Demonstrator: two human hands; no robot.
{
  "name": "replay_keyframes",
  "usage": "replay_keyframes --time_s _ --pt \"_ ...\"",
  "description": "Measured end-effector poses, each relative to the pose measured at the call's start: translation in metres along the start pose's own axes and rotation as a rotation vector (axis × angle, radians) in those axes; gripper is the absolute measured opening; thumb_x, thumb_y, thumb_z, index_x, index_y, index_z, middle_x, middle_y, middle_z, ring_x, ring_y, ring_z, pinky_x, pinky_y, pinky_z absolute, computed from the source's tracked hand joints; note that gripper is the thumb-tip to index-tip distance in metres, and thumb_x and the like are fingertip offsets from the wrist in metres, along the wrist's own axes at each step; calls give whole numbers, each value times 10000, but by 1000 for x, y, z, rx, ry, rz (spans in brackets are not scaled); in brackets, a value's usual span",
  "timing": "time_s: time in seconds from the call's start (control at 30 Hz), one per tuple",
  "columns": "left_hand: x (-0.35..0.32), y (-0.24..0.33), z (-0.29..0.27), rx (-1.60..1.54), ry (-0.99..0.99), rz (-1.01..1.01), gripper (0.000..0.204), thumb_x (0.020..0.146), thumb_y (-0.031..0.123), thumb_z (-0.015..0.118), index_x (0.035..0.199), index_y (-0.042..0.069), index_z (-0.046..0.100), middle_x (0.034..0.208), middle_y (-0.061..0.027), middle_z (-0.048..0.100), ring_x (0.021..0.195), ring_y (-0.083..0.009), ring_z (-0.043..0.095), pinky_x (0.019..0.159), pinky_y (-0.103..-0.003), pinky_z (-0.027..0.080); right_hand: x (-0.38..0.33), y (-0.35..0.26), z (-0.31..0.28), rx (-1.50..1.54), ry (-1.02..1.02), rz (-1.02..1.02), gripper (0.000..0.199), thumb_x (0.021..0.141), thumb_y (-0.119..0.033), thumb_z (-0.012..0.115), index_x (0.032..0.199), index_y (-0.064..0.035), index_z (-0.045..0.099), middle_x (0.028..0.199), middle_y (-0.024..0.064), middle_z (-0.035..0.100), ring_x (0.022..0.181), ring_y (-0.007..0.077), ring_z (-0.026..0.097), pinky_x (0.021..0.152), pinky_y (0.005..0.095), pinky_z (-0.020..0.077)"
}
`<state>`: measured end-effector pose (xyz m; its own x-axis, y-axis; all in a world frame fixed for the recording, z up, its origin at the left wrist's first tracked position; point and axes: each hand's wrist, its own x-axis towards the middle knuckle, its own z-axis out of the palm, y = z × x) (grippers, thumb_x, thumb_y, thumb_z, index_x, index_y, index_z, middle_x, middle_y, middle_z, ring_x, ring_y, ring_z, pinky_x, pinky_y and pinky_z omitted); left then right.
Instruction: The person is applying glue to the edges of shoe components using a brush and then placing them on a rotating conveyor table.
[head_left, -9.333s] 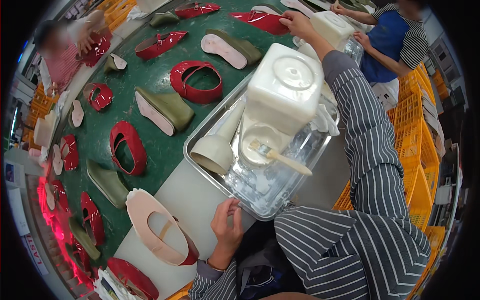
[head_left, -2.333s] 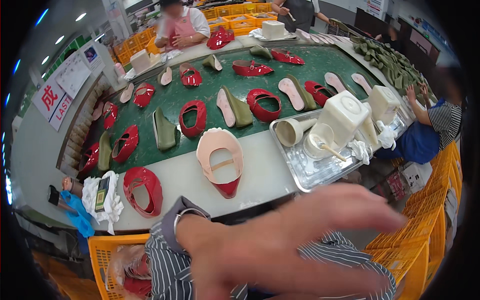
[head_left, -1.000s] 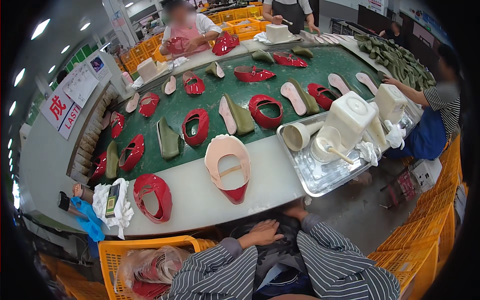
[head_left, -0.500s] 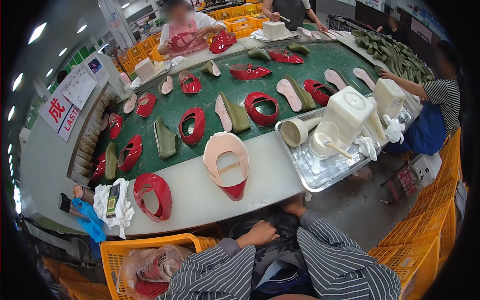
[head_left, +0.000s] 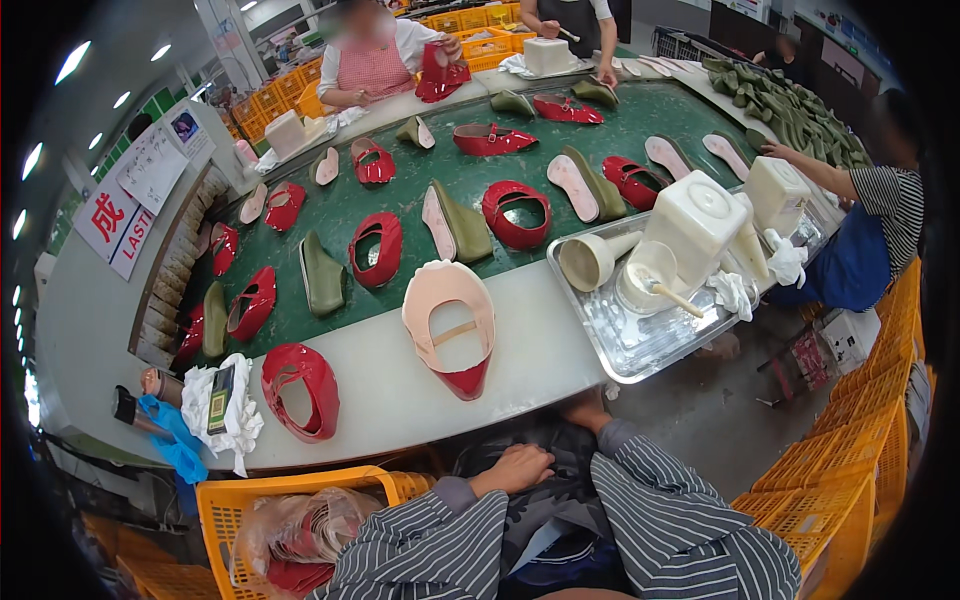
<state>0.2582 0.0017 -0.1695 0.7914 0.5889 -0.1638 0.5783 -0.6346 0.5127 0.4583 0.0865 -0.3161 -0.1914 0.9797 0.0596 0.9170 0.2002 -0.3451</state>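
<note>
My left hand (head_left: 518, 468) rests closed on my lap, fingers curled in, with nothing visible in it. Under the front edge of the table sits my right hand (head_left: 588, 410); its fingers are hidden. Nearest to both, on the white table edge (head_left: 540, 345), a red shoe upper with a pink lining (head_left: 450, 320) lies toe toward me. To its left is another glossy red shoe upper (head_left: 300, 392). Beyond them, a green belt (head_left: 400, 300) carries several red uppers and olive wedge soles (head_left: 455, 222).
A metal tray (head_left: 640, 355) holds white glue containers (head_left: 695, 225) and a brush (head_left: 675, 298). Yellow crates (head_left: 840, 470) stand at right; a yellow basket (head_left: 215, 500) with bagged pieces is at lower left. White cloth (head_left: 235, 425) lies on the table's left. Co-workers stand across and at right.
The view and the belt's shoes have shifted slightly left. Across the belt, one co-worker has lowered an arm; another has reached to an olive wedge. My hands stay in place.
</note>
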Motion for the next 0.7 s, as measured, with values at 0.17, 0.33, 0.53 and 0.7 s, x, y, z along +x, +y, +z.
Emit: replay_keyframes --time_s 0.17,0.33,0.53,0.7 --pt "0 0 4 -25 117 77 238 775 234 673 891 29 638 851 -139 659 848 -321 637 763 -422 509 -3 11 16 -20 86 -32 484 832 -451 513 1238 -194 573 1299 102 530 1237 330 434 976 575 281" --pt "-8 1 9 73 92 -42 273 805 322 639 828 51 658 819 -112 654 845 -300 626 764 -397 502 2 -5 -7 56 -36 26 498 820 -476 528 1228 -194 582 1272 101 550 1222 338 445 969 560 293" --pt "-14 3 -3 280 117 -31 412 822 448 592 742 52 671 778 -110 648 779 -263 621 738 -344 493 -1 0 -3 15 -15 5 532 824 -498 522 1263 -198 554 1305 105 524 1248 343 419 984 563 279" --pt "-12 0 1 334 215 34 431 824 446 594 720 34 664 718 -101 648 695 -258 618 749 -343 483 -2 -1 -9 20 -125 64 568 833 -512 504 1310 -205 510 1375 107 462 1293 346 367 1001 584 251"
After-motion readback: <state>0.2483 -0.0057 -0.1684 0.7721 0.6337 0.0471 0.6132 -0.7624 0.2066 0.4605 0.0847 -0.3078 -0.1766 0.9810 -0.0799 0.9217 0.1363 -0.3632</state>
